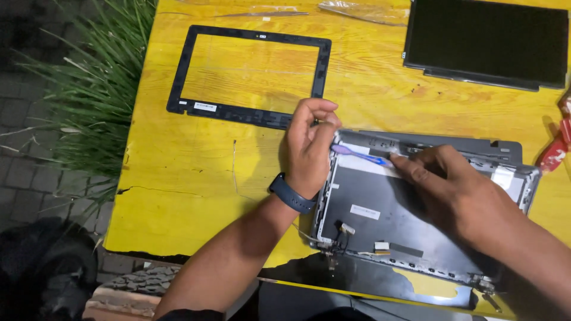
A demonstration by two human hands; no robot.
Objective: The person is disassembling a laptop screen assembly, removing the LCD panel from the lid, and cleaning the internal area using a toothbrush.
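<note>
All positions are given relative to the grey laptop lid shell [410, 214], which lies inside-up at the near right of the yellow-painted wooden worktop [178, 178].

Far left of the shell, beyond the worktop edge, stand green grass blades [89, 77] over dark paving.

Up and to the left of the shell lies a black rectangular plastic screen bezel [250, 113], flat on the worktop, empty in the middle.

At the shell's upper left corner sits the left hand [309, 148]. A dark blue wristband [291, 193] circles its wrist. The fingers [324, 119] are curled closed, pinching the near end of a thin purple-and-blue plastic pry tool [363, 156]. The tool lies almost level along the shell's top edge, its tip pointing right.

On the shell's upper middle rests the right hand [452, 184]. Its fingers [410, 169] are extended and pressed flat on the inner surface, just beside the tool tip; they grip nothing. Whether they touch the tool cannot be told.

At the shell's lower left corner sit a small cable and hinge bracket [336, 238].

Above the shell, at the far right of the worktop, lies a black flat display panel [488, 41].

Right of the shell, at the frame edge, a red object [556, 151] is partly visible.
</note>
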